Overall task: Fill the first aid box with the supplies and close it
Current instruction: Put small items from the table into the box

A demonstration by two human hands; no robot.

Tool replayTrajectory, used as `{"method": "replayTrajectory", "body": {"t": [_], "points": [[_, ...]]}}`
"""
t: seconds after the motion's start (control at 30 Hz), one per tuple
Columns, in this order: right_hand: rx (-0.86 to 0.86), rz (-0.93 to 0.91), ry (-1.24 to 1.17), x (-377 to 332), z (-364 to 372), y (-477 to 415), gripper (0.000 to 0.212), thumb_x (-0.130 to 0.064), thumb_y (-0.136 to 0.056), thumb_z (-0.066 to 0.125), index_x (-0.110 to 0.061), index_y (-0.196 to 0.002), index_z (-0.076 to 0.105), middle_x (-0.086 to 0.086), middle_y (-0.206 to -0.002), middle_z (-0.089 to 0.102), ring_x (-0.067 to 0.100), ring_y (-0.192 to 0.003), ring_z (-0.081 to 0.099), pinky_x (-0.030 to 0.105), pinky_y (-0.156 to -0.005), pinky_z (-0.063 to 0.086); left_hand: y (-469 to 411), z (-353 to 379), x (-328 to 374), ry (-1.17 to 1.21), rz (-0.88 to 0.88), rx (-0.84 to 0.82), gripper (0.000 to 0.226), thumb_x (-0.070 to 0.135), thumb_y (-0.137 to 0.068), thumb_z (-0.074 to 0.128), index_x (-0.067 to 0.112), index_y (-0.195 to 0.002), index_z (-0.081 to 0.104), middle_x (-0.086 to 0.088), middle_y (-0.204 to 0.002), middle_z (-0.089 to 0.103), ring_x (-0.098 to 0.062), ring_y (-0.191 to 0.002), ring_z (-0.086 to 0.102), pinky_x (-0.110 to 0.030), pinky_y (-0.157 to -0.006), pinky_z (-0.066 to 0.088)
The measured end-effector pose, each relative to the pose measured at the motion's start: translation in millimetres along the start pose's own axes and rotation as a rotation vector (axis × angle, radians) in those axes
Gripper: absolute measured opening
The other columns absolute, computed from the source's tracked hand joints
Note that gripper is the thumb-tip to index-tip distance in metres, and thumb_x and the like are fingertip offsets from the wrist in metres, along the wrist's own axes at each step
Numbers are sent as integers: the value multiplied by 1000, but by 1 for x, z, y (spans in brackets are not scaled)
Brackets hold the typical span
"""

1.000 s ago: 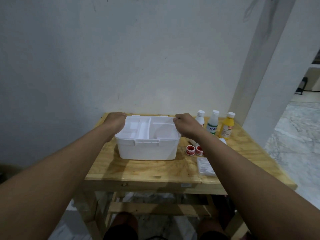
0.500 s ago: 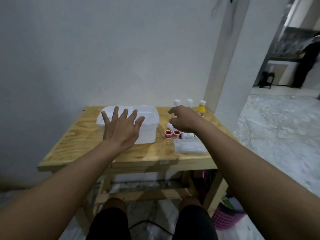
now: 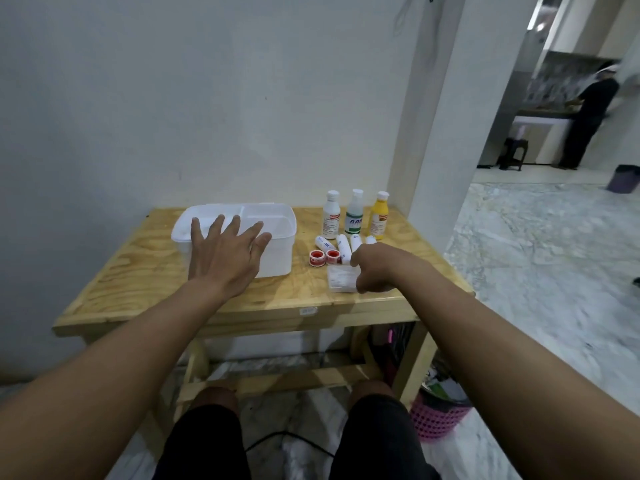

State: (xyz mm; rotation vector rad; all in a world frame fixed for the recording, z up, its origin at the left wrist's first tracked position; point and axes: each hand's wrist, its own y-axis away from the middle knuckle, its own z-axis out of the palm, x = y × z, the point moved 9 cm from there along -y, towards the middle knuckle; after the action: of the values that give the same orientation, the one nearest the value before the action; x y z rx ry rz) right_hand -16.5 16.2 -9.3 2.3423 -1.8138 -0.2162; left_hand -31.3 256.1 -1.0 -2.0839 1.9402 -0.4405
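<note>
The white first aid box (image 3: 278, 233) stands open on the wooden table (image 3: 138, 271), its lid out of sight. My left hand (image 3: 225, 258) hovers flat with spread fingers in front of the box. My right hand (image 3: 375, 268) reaches down with curled fingers and grips the right edge of a flat white gauze packet (image 3: 341, 279). Beyond it lie two red tape rolls (image 3: 325, 257) and several white bandage rolls (image 3: 343, 247). A white bottle (image 3: 331, 216), a green-labelled bottle (image 3: 354, 214) and a yellow bottle (image 3: 379, 216) stand at the back.
A white wall runs behind the table and a pillar (image 3: 450, 133) rises at its right end. A pink basket (image 3: 438, 417) sits on the floor under the table's right side. A person (image 3: 588, 116) stands in the far room.
Both hands have left the box rim. The left hand opened and drew back in front of the box. The right hand moved right and down onto the gauze packet. The camera view shifted right.
</note>
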Motion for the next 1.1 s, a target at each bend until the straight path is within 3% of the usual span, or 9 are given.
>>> {"method": "replayTrajectory", "body": {"t": [0.23,0.4,0.63,0.9,1.0,1.1], "points": [[-15,-13,16,2,2,-4,87,-22,-86,75,-14,-157,25,17,-151,42,36,-141,35,42,-101,45,0,0,0,-1,14,5,63,60,-101,7,40,-152,38,-6,-160,38,-30,-151,25,-60,-120,3],[-17,-35,12,4,3,-6,68,-31,-81,80,-14,-139,51,7,-132,57,26,-117,54,35,-90,51,1,-1,0,8,19,9,62,60,-101,9,40,-151,40,-6,-159,38,-29,-150,26,-59,-119,4],[42,-40,-22,1,-17,-6,61,-42,-79,77,-12,-129,63,6,-124,64,24,-111,60,38,-93,54,2,-1,0,27,30,-4,64,60,-101,9,36,-155,34,-7,-160,37,-29,-151,25,-59,-120,4],[134,-70,-82,-19,-72,-8,46,-47,-74,76,-10,-101,73,2,-86,68,24,-86,66,32,-64,47,-2,-8,-24,90,-30,10,64,59,-101,8,35,-156,31,-4,-161,36,-28,-151,24,-60,-120,6],[170,-99,-117,-32,-93,-14,57,-49,-73,78,-9,-113,71,7,-104,72,26,-97,67,37,-82,54,-6,-12,-38,101,-71,9,64,58,-102,7,35,-156,31,-4,-161,35,-27,-152,22,-60,-120,7],[185,-155,-128,-54,-109,-21,59,-48,-78,77,-8,-120,68,10,-119,67,29,-108,63,41,-94,52,-14,-15,-54,110,-113,0,61,55,-103,8,35,-157,29,-4,-162,33,-27,-152,20,-59,-119,8]]}}
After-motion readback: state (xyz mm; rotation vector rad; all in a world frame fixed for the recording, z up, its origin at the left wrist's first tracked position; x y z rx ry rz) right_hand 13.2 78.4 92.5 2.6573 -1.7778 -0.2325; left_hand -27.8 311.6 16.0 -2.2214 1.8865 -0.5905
